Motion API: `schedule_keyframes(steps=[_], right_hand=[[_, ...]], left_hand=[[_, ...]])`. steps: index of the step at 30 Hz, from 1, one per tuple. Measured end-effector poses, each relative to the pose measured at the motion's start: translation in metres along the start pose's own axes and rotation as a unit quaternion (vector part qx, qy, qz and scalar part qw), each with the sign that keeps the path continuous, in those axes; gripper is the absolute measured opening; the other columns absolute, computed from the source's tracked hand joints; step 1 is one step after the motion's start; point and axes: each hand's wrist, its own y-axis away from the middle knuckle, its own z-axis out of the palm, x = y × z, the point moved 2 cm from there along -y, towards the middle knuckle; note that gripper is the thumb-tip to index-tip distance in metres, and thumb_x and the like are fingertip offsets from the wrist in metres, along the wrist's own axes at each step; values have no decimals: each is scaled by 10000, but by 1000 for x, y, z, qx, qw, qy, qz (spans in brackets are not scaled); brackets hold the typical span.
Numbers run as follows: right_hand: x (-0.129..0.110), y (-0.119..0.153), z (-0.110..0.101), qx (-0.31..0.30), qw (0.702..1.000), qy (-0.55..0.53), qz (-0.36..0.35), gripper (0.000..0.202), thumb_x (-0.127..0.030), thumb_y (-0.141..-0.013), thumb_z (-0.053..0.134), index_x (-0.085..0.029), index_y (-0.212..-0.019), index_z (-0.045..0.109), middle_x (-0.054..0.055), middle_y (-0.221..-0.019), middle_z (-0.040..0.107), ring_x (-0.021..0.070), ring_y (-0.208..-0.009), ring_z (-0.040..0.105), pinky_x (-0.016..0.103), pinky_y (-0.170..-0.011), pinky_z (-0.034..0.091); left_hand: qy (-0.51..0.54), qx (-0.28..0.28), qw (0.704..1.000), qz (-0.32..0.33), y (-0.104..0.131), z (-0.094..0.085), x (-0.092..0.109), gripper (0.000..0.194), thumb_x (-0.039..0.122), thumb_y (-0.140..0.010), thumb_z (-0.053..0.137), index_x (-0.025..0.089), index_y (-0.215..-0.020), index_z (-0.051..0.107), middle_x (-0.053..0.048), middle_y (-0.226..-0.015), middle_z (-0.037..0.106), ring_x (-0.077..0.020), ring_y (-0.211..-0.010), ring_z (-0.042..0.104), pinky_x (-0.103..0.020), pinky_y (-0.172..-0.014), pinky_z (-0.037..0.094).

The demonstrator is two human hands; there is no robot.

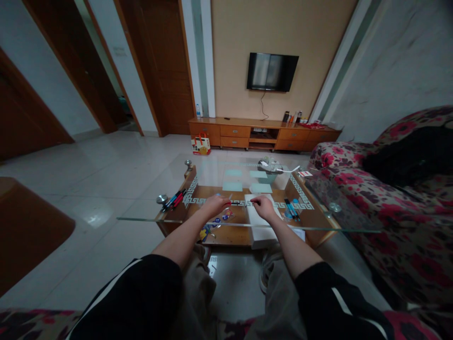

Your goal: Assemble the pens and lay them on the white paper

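Observation:
Over the middle of the glass table (141, 218), my left hand (213, 206) is closed around a thin pen-like item (234, 203), whose dark end points right. My right hand (264, 208) is closed in a pinch a little to the right, above a white box (257, 231); something small and dark may be at its fingertips, too small to name. The hands are apart. Blue, red and black pens (174, 200) lie at the table's left side. More blue and black pens (292, 210) lie right of my right hand.
Small colourful packets (228, 215) show below my left hand. A basket (268, 177) with plastic in it stands beyond the table. A floral sofa (399, 226) is at the right, and a wooden TV cabinet (235, 131) with a paper bag (200, 145) before it is at the back.

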Motion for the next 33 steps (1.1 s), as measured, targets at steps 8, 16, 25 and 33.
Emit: schedule_keyframes(steps=[8, 16, 25, 33], right_hand=[[-6, 0, 12, -31, 999, -40, -14, 509, 34, -705, 540, -169, -1147, 690, 38, -915, 740, 162, -839, 678, 268, -858, 512], [-15, -2, 14, -44, 998, -32, -11, 523, 43, -698, 554, -139, -1175, 669, 57, -920, 747, 172, -846, 678, 276, -878, 501], [-14, -4, 20, -55, 998, 11, -6, 475, 12, -730, 588, -151, -1167, 673, 76, -945, 751, 194, -877, 690, 283, -885, 505], [-16, -2, 21, -56, 998, 32, -14, 467, 11, -748, 563, -138, -1177, 669, 91, -970, 747, 197, -903, 688, 280, -900, 493]], left_hand=[[6, 10, 1000, 6, 0, 4, -1, 269, 422, -980, 521, 272, -1022, 741, -66, -973, 741, -186, -865, 684, -246, -739, 474], [5, 5, 1000, 11, -1, 5, -3, 277, 414, -989, 503, 280, -1027, 743, -58, -960, 747, -186, -849, 684, -250, -730, 465], [12, 1, 1000, 10, -2, 6, -5, 264, 413, -983, 523, 280, -1057, 739, -61, -956, 748, -186, -859, 683, -246, -747, 463], [16, 8, 1000, 16, -1, 1, -2, 260, 402, -989, 508, 279, -1047, 729, -56, -980, 742, -184, -871, 679, -246, -741, 464]])
